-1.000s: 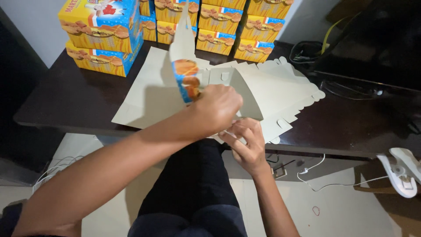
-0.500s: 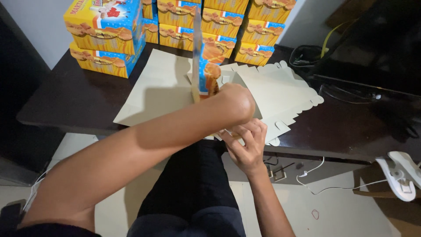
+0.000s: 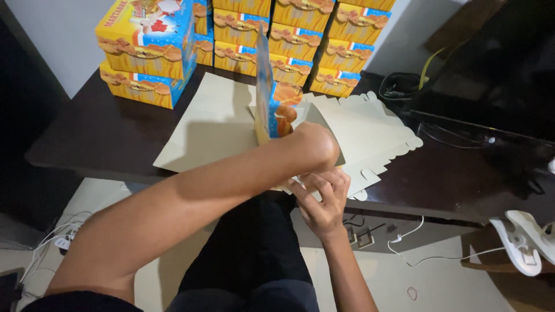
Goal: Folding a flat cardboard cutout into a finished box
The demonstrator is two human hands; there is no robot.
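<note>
My left hand [image 3: 315, 144] holds the printed cardboard flap [image 3: 267, 95] upright mid-frame so my right hand [image 3: 322, 199] can pinch the flat box sheet's [image 3: 370, 130] near edge.

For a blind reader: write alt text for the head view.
Two hands, left hand above right hand, fold a printed carton blank over a pile of flat blanks on a dark table. Finished orange boxes are stacked behind.

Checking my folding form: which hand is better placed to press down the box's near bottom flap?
Right, probably. The right hand sits at the near edge of the half-folded box; the left hand is bracing it upright.
</note>
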